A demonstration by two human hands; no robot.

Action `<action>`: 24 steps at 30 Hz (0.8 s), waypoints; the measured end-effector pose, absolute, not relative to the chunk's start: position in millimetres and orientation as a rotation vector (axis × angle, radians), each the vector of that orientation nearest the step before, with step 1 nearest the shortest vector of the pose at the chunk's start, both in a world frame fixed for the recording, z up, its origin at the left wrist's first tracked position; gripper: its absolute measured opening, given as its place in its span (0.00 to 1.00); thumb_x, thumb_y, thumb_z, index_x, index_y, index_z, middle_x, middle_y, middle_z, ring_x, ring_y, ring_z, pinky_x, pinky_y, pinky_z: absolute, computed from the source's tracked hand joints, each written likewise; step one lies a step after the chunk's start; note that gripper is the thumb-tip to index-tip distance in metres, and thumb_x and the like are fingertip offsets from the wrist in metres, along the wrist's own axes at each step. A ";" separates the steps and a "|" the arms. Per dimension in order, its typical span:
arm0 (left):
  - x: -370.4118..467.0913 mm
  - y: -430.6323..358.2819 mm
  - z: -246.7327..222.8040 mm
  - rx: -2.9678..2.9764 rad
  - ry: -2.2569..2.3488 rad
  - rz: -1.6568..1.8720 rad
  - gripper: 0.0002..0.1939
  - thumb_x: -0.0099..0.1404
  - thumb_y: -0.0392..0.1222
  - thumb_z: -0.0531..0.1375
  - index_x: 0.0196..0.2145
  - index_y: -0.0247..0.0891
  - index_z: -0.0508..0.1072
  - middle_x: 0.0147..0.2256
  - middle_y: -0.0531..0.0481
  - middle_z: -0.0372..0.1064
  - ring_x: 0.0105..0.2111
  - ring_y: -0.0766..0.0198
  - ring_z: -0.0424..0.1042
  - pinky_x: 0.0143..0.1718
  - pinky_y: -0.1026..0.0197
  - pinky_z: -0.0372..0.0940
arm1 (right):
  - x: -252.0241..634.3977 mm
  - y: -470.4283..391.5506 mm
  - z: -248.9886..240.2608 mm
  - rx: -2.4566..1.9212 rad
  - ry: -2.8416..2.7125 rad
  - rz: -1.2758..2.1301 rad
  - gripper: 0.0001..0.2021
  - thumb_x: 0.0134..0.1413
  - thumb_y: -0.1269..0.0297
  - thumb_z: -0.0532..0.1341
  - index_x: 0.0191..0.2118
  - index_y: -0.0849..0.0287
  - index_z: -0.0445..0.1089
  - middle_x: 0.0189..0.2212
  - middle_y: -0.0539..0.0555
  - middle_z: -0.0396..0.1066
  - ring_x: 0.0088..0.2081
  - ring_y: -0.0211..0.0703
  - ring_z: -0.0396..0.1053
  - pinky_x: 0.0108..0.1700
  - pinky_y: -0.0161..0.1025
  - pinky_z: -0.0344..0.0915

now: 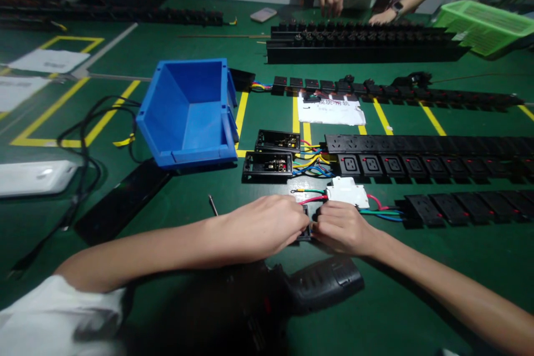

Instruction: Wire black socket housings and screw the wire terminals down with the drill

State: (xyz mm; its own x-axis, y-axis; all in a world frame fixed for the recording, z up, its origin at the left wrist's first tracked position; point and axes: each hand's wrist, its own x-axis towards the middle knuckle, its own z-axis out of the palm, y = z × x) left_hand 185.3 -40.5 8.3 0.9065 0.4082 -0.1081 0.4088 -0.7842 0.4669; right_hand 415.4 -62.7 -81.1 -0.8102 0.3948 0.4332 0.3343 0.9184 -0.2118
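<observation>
Both hands pinching small black module — between fingertips, touching

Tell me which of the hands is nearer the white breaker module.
Right. The right hand sits just below the white breaker module, nearly touching; the left hand lies farther left.

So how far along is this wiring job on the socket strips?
Done: the black socket strip already has coloured wires running to two open black frames. In hand: left hand and right hand pinch a small black part beside the white breaker block. Left: its red, green and blue leads still lie loose.
</observation>
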 end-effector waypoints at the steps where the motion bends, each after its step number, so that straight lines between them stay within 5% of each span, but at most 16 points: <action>1: 183.8 -41.6 7.6 2.594 0.565 0.015 0.09 0.68 0.35 0.54 0.34 0.34 0.74 0.33 0.47 0.72 0.34 0.61 0.70 0.37 0.60 0.63 | 415.1 -62.6 -80.4 -0.523 -2.594 0.173 0.12 0.62 0.70 0.56 0.26 0.63 0.61 0.21 0.50 0.57 0.28 0.36 0.51 0.34 0.38 0.45; 9: 162.0 -53.9 -20.0 2.780 0.452 0.240 0.12 0.68 0.44 0.58 0.44 0.35 0.72 0.44 0.45 0.70 0.46 0.56 0.65 0.48 0.55 0.61 | 412.4 -61.3 -76.2 -0.482 -2.627 0.180 0.14 0.62 0.72 0.54 0.24 0.62 0.57 0.21 0.49 0.56 0.28 0.36 0.49 0.34 0.37 0.45; 24: 163.3 -50.4 -30.5 2.943 0.342 0.326 0.10 0.71 0.35 0.51 0.37 0.35 0.72 0.34 0.47 0.69 0.37 0.60 0.66 0.43 0.54 0.59 | 411.0 -60.6 -76.3 -0.469 -2.690 0.244 0.11 0.61 0.67 0.56 0.27 0.61 0.59 0.23 0.49 0.60 0.28 0.36 0.52 0.36 0.37 0.48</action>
